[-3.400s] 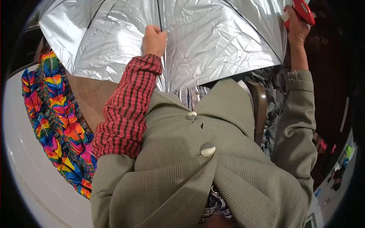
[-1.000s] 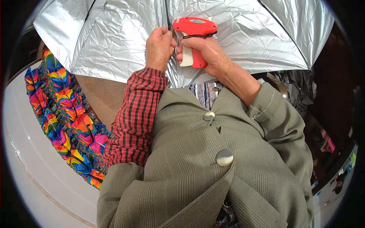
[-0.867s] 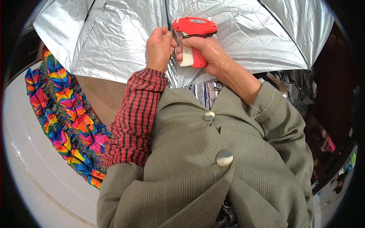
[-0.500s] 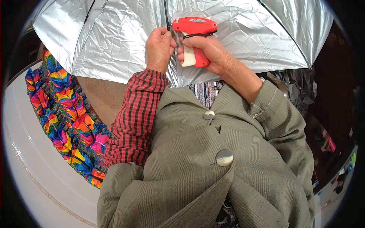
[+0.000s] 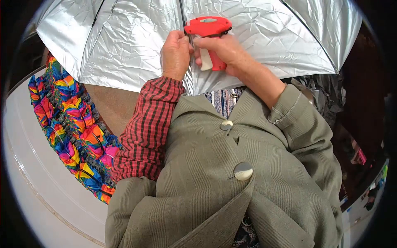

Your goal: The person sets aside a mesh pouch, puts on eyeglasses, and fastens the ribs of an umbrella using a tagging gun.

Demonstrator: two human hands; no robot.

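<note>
A silver-coated umbrella (image 5: 132,45) with dark ribs spreads out before me. My left hand (image 5: 176,56) is closed, its thumb and fingers pinching the umbrella at a dark rib (image 5: 181,12). Wrapped around the handle of a red and white tagging gun (image 5: 209,27) is my right hand (image 5: 223,50). The gun points left. Its front end is at the rib, just above my left fingertips, where the needle cannot be made out.
To the left, rows of folded rainbow-coloured umbrellas (image 5: 78,124) lie on a round white table (image 5: 45,177). A brown surface (image 5: 109,105) shows beneath the silver cloth. Crumpled dark plastic (image 5: 324,95) lies at the right.
The tagging gun has moved slightly left with my right hand, bringing its front end closer against the rib. My left hand keeps its pinch, shifted slightly right.
</note>
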